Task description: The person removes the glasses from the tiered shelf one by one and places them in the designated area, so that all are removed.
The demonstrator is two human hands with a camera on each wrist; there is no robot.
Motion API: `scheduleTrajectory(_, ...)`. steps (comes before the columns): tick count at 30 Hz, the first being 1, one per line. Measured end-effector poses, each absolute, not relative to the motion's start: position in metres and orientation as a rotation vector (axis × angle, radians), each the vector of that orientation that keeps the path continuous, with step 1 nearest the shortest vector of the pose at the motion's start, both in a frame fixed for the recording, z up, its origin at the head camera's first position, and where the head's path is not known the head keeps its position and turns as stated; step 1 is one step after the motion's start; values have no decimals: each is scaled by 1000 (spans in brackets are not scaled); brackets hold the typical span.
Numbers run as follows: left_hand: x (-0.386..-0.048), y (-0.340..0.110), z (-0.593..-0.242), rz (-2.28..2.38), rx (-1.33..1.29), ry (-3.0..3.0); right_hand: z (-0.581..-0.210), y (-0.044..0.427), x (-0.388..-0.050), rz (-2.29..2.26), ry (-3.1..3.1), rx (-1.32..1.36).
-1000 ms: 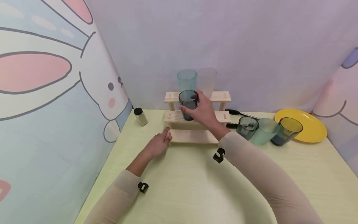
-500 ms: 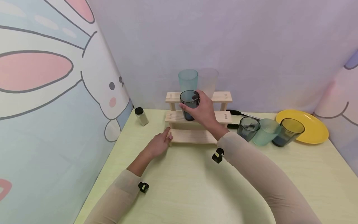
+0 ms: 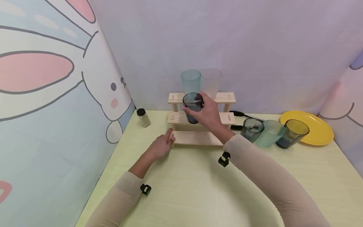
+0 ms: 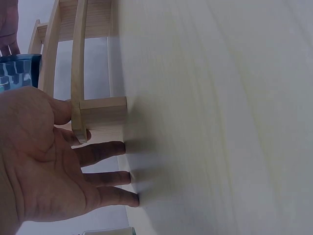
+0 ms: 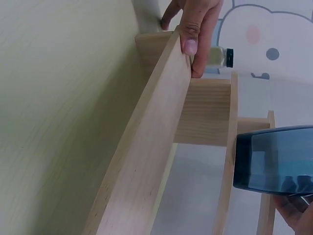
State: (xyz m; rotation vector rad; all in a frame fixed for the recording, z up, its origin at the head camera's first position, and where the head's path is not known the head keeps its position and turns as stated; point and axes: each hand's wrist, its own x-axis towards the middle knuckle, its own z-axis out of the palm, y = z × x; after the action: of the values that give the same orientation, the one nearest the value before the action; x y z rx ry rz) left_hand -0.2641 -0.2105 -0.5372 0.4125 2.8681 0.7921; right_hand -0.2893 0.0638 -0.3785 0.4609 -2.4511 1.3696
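Observation:
In the head view my right hand (image 3: pixel 208 115) grips a dark blue-grey glass (image 3: pixel 191 117), thumb in front and fingers round its right side. The glass stands upright at the middle board of a three-step wooden rack (image 3: pixel 195 138). In the right wrist view the base of the glass (image 5: pixel 276 159) meets or nearly meets that board; which, I cannot tell. My left hand (image 3: pixel 161 146) pinches the left end of the lowest board; the left wrist view shows its other fingers (image 4: pixel 110 178) spread, tips at the table. A light blue glass (image 3: pixel 190 81) and a frosted clear one (image 3: pixel 212 82) stand on the top board.
Right of the rack are two dark glasses (image 3: pixel 250 134) (image 3: pixel 290 135) with a pale green one (image 3: pixel 269 135) between them. Behind them lie a yellow plate (image 3: pixel 320 130) and black-handled utensils (image 3: pixel 237 113). A black-capped jar (image 3: pixel 144 119) stands at the left.
The dark glass and my right hand have shifted very slightly towards the front. My left hand keeps its hold on the rack.

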Motion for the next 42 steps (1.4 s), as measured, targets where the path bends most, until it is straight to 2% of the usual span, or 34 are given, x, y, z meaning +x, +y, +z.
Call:
scheduleTrajectory(5,-255,-205,-519,801,420,2854,-381,71,-285,1415,-2401,516)
scheduleTrajectory(22,-270,-214,-550,826,378,2871,-375,103,-267,1463,-2402,537)
scheduleTrajectory(42,-270,-214,-551,822,375,2873,-377,153,-241,1435,-2472,489)
